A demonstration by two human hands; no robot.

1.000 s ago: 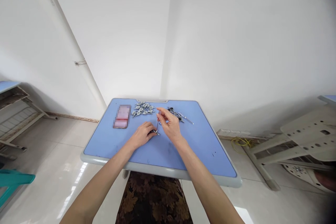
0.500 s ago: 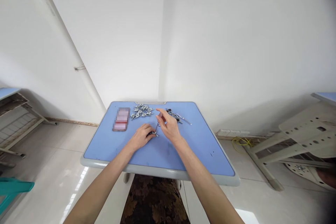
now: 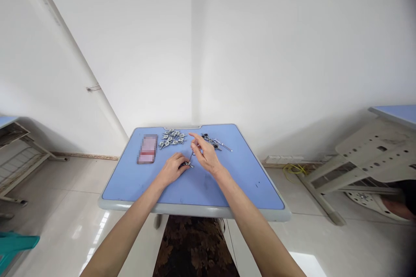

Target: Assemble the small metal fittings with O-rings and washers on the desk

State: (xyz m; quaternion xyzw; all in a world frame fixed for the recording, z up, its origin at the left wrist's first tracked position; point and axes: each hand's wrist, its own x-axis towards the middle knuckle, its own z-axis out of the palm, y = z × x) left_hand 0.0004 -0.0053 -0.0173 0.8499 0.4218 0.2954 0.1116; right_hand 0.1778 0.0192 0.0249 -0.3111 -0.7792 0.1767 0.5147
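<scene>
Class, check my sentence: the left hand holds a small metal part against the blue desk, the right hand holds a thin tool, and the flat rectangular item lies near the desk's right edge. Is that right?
Not quite: the head view shows the flat rectangular item near the blue desk's left edge. The left hand does hold the small metal part, and the right hand the thin tool.

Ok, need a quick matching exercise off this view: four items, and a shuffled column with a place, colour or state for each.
1. left hand
2. right hand
3. larger metal-parts pile
4. stool

A. teal, at the left edge of view
B. holding a thin tool
C. on the desk, beside the flat phone-like item
D. holding a small metal part low at the desktop

Pairs: 1-D, 2-B, 3-C, 4-A
</scene>
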